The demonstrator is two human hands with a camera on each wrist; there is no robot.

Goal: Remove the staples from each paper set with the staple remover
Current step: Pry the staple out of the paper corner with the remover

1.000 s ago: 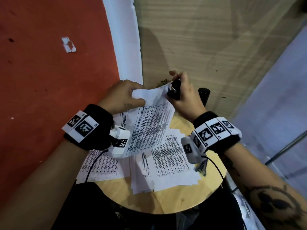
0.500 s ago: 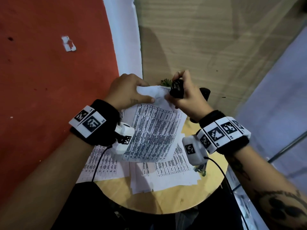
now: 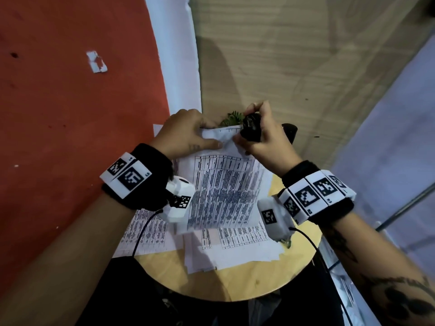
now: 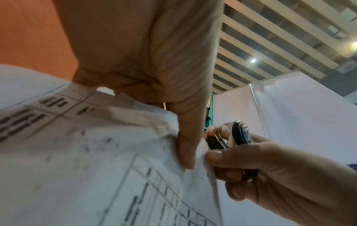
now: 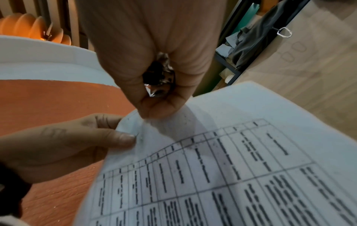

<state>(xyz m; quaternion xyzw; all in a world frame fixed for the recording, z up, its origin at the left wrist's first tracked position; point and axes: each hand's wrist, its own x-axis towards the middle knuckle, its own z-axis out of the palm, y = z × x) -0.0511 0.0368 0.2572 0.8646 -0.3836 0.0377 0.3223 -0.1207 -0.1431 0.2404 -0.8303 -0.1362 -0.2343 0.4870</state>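
A stapled paper set (image 3: 223,184) printed with tables is held up over the round table. My left hand (image 3: 188,135) pinches its top left corner (image 5: 131,130), thumb on the front. My right hand (image 3: 263,137) grips the black and metal staple remover (image 3: 251,128) with its tip at the same corner, and its thumb also presses the paper edge (image 4: 204,154). In the left wrist view the remover (image 4: 228,137) sits just right of my left thumb (image 4: 187,146). In the right wrist view the remover (image 5: 160,79) shows between curled fingers. No staple can be made out.
Several more printed sheets (image 3: 230,245) lie spread on the round wooden table (image 3: 247,281). A small green plant (image 3: 233,117) and a black cylinder (image 3: 289,132) stand at the table's far edge. Red floor lies to the left, wood floor beyond.
Both hands have lifted the paper set higher and further away. The remover has closed in on the pinched corner, and the sheet has swung to face me more squarely.
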